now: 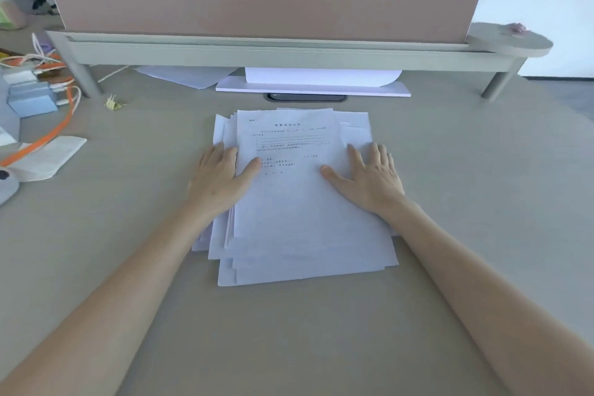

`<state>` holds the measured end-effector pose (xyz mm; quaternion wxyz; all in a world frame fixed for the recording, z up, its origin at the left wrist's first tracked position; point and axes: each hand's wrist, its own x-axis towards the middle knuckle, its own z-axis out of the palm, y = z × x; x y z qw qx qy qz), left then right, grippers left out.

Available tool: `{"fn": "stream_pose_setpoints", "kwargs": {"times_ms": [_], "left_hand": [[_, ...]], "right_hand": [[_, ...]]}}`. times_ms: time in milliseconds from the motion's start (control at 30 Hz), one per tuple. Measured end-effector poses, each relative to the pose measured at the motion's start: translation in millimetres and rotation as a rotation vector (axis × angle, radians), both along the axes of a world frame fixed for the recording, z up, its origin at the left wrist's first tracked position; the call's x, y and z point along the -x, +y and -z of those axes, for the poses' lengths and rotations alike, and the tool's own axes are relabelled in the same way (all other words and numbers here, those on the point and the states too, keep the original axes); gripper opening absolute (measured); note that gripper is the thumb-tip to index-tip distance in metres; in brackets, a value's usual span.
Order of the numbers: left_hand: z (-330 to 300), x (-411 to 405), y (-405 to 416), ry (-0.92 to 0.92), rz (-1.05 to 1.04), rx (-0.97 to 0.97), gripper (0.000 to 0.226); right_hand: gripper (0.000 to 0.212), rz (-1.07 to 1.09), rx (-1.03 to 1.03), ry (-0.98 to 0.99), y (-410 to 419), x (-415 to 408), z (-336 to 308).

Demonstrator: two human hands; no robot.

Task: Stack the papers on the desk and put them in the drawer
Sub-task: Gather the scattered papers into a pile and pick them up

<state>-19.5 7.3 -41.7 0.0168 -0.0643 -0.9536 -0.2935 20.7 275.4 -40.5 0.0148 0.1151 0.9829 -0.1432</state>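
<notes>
Hands [221, 177] flat on papers [299, 202].

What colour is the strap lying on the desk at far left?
Orange, a flat strap seen clearly in the head view.

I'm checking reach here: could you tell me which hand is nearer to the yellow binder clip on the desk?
Left. The left hand rests on the paper stack's left edge, below and right of the binder clip; the right hand lies across the stack, farther away.

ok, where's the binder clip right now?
In the head view the binder clip lies on the desk at upper left, beside the left leg of the shelf, well left of the paper pile.
</notes>
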Motion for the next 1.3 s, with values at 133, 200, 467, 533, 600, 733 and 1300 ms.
{"fn": "stream_pose_setpoints", "kwargs": {"times_ms": [133,200,467,533,600,733,1300], "left_hand": [[-11,-6,0,-0.057,-0.067,-0.268,0.043],[-20,-11,-3,-0.102,-0.170,-0.527,0.044],[-21,-18,-10,-0.226,-0.277,-0.897,0.061],[-25,-21,-10,-0.242,-0.263,-0.848,0.043],[-28,-25,-8,-0.227,-0.251,-0.773,0.029],[-29,-32,-1,-0.219,-0.218,-0.716,0.025],[-37,-47,7,-0.183,-0.109,-0.821,0.043]], "right_hand": [[0.094,-0.007,0.174,0.077,-15,2,-7],[0.082,0.068,0.340,0.178,-13,-6,-11],[0.057,0.134,0.038,0.204,-13,-13,-12],[0.056,0.100,0.079,0.224,-20,-15,-12],[0.055,0.068,0.099,0.225,-27,-16,-10],[0.054,0.026,0.133,0.219,-30,-15,-7],[0.055,0.108,0.375,0.216,-34,-22,-16]]}}
